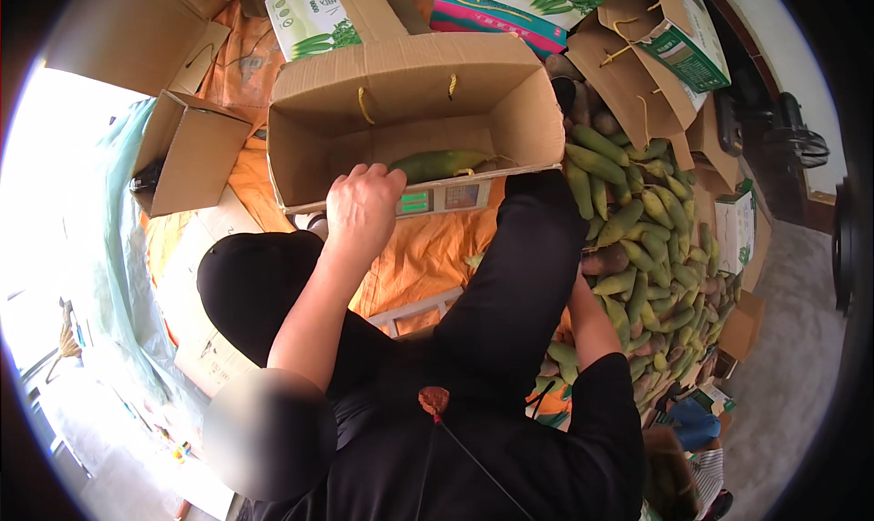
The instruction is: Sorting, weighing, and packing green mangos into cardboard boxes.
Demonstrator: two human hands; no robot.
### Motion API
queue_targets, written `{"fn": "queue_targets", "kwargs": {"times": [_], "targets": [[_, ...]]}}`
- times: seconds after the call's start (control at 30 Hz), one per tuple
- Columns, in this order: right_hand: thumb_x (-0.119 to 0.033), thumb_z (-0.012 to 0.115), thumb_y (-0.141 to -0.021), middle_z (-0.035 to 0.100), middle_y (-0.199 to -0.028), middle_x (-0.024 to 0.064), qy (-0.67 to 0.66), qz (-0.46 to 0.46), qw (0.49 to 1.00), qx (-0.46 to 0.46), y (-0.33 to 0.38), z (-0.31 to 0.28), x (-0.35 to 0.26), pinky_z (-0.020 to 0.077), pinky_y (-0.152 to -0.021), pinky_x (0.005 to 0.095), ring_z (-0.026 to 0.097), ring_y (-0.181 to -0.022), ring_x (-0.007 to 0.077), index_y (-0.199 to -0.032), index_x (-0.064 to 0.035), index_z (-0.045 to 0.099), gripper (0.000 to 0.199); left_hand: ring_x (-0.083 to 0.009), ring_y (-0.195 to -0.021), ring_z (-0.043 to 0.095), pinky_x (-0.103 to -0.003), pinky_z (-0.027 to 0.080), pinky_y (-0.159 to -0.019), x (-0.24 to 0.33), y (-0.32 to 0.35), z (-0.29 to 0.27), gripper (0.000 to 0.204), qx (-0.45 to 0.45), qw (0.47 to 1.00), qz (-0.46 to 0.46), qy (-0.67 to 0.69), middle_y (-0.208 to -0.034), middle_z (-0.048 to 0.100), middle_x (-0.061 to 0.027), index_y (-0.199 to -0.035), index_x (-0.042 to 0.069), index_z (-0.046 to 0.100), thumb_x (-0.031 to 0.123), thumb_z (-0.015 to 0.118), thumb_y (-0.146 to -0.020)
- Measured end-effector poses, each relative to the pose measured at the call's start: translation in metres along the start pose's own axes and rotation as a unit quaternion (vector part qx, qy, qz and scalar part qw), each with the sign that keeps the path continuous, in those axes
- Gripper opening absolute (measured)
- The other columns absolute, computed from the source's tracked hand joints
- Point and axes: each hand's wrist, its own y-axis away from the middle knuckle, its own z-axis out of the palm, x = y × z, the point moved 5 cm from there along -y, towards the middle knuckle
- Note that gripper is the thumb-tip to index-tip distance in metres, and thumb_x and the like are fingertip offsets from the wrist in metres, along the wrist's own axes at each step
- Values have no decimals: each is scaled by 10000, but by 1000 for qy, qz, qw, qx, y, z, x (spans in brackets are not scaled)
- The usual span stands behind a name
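Bare left hand (362, 204) sits curled into a loose fist on the near edge of the open cardboard box (414, 111), fingers folded over the rim, nothing else in its grip. One green mango (441, 164) lies inside the box, just right of that hand. Box rests on a scale (444, 198) with a small display. Right hand hidden behind the black-clad knee, down by the green mango pile (642, 239), finger state cannot tell. Smaller empty carton (187, 149) at left, printed green-white cartons (314, 15) at top, orange sheet (423, 252) underneath, grey concrete floor (792, 357) at right
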Motion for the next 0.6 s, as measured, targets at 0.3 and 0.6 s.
{"fn": "queue_targets", "kwargs": {"times": [0.3, 0.6], "targets": [[-150, 777, -706, 491, -1231, 111, -115, 109, 976, 148, 39, -147, 56, 458, -908, 455, 462, -1176, 341, -1270, -97, 463, 649, -231, -766, 621, -366, 498, -652, 0, 3, 3, 68, 23, 1000, 6, -6, -734, 595, -44, -707, 103, 599, 40, 618, -686], [-70, 775, -644, 582, -1141, 129, -312, -260, 811, 421, 61, -363, -78, 419, -947, 418, 529, -1082, 336, -1190, -57, 552, 590, -234, -766, 622, -371, 498, -647, -6, 8, 2, 74, 17, 999, 5, -27, -738, 598, -43, -718, 107, 603, 39, 615, -691]]}}
